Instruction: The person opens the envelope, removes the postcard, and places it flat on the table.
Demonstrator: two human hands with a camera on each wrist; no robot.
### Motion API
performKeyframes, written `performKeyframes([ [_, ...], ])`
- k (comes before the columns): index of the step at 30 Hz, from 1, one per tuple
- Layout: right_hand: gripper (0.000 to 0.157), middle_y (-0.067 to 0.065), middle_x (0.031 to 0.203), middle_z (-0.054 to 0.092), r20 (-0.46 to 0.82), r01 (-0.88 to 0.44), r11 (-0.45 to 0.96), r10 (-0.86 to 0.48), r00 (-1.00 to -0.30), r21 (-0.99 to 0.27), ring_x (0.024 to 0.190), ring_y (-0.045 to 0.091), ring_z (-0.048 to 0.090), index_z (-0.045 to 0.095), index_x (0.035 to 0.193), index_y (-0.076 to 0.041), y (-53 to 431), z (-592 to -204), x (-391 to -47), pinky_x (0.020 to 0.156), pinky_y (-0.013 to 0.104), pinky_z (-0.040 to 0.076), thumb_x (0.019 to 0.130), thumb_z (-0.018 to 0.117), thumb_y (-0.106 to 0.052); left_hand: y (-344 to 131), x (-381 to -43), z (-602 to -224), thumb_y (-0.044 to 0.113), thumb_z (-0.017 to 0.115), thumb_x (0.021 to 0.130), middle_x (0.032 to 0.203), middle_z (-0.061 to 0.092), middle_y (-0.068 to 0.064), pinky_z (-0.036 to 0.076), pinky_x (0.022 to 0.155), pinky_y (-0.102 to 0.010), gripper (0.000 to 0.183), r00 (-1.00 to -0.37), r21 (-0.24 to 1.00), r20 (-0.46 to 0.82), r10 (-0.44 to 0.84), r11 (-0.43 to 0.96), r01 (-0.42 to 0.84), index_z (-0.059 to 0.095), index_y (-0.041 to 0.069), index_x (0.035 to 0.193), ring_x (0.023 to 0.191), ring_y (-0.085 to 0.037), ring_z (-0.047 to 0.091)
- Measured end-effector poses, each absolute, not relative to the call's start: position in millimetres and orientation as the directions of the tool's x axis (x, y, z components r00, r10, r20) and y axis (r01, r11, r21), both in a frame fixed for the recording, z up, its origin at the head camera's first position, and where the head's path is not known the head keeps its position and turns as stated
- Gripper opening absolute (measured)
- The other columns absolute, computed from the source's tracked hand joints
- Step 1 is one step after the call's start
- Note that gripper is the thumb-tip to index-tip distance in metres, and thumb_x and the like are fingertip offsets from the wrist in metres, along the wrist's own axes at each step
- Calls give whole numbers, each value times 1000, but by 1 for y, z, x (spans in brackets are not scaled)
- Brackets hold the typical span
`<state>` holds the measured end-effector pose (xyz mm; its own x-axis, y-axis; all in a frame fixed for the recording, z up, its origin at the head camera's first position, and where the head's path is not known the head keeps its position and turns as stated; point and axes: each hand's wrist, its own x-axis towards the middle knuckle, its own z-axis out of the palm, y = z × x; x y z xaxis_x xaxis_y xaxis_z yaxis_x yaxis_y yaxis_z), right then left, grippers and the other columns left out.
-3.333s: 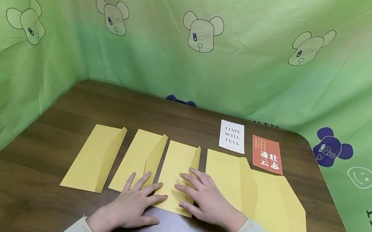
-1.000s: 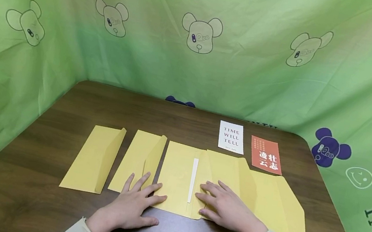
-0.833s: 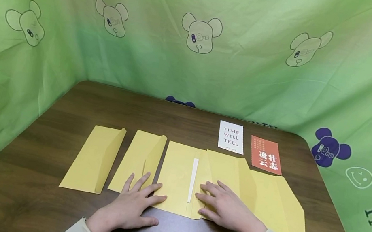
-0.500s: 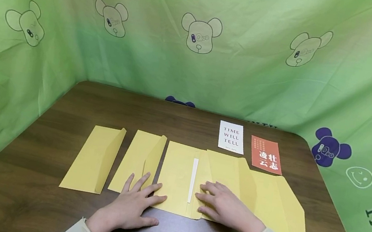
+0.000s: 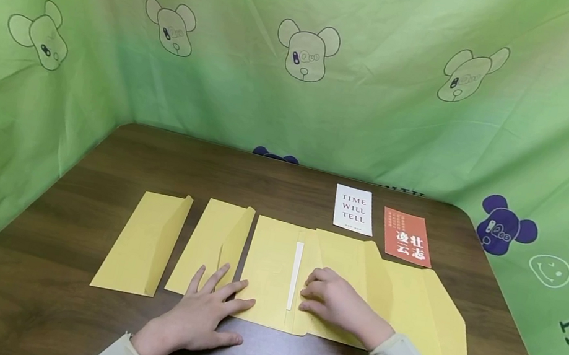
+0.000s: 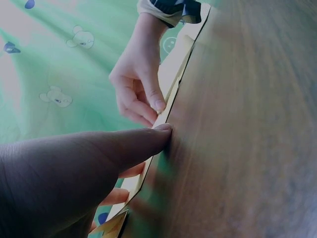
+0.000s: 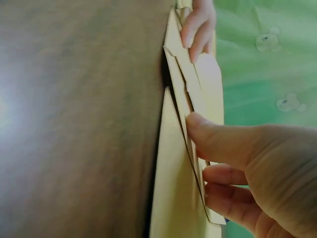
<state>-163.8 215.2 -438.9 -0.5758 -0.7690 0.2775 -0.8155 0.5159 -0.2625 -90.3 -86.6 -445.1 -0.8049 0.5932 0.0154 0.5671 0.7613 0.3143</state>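
Observation:
In the head view a middle yellow envelope lies with its flap folded out to the right, over the envelope beside it. A narrow white strip runs along its fold. My left hand rests with spread fingers on the envelope's lower left corner, its thumb on the table. My right hand touches the opened flap just right of the strip, fingers bent. In the right wrist view, the right thumb and fingertips lie on the flap, with a gap between them.
Two yellow envelopes lie to the left, and two more envelopes overlap at right. A white card and a red card sit behind them on the brown table. A green patterned curtain surrounds it.
The middle envelope's flap, partly raised at first, now lies folded out with the white strip showing. My right hand has moved right onto it, and its fingers have bent more. The left hand stays put.

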Motion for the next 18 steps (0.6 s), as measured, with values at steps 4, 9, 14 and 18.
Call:
performKeyframes([
  [4,17,-5,86,61,233,-741,556,-718,-656,-376,81,12,56,73,84,-10,210,-437,-171,75,31,51,75,86,-16,-87,-90,-444,54,65,89,151,44,-3,13,109,-70,58,-804,319,16,594,759,567,57,28,141,146,-41,21],
  [9,24,-2,90,66,164,-600,584,-628,-761,-546,82,13,60,73,94,-7,202,-436,-181,78,31,53,73,86,-7,-87,-91,-444,54,65,90,152,44,-3,12,109,-70,58,-804,328,12,594,757,565,57,28,141,147,-41,20],
  [14,42,4,94,63,90,-435,568,-533,-841,-698,87,19,61,70,104,-1,197,-438,-190,79,31,55,66,87,4,-88,-92,-445,55,64,90,152,43,-3,12,109,-70,58,-804,334,8,594,757,562,57,28,141,147,-41,19],
  [18,59,9,98,58,14,-322,564,-482,-876,-760,84,19,57,64,116,3,195,-438,-197,73,29,54,61,87,9,-88,-92,-445,55,64,90,152,43,-3,11,109,-70,58,-805,337,4,593,757,560,57,29,141,147,-41,19],
])
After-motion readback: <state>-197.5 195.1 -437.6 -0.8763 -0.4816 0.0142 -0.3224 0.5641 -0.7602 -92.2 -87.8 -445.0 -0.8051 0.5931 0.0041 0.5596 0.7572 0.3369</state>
